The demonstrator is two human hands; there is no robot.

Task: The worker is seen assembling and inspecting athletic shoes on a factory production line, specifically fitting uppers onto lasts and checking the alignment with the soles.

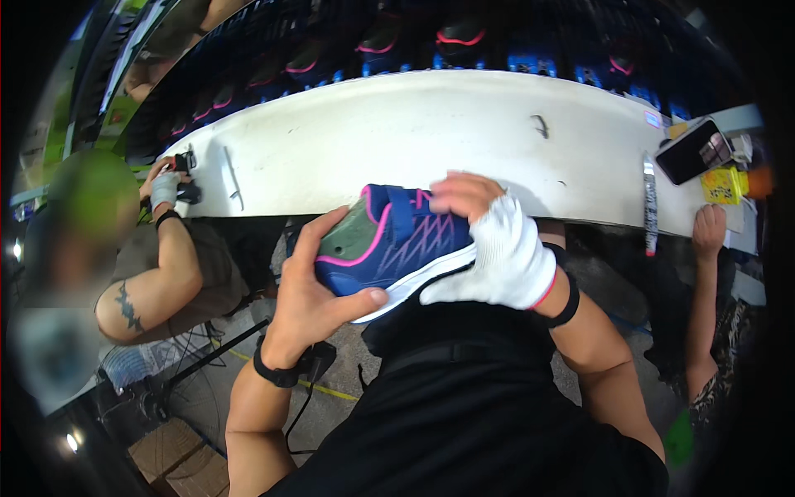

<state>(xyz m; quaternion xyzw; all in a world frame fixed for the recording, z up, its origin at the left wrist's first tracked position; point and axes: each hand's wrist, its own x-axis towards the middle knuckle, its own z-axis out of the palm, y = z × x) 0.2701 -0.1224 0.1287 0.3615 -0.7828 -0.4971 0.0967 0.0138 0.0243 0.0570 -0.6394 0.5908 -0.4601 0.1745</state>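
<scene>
Head view: the blue shoe [397, 240] is held at the near edge of the white table [331, 157], its long axis left to right — toe pointing right and slightly away, heel left. The left hand [300, 298] clasps the heel; the gloved right hand [507, 258] spreads thumb and fingers wide around the toe — whether gripping, I cannot tell.

We have a shoe [396, 240] at the worktop's near edge [331, 149], other shoes [460, 41] behind, a marker [650, 195] and phone [692, 152] right.
</scene>
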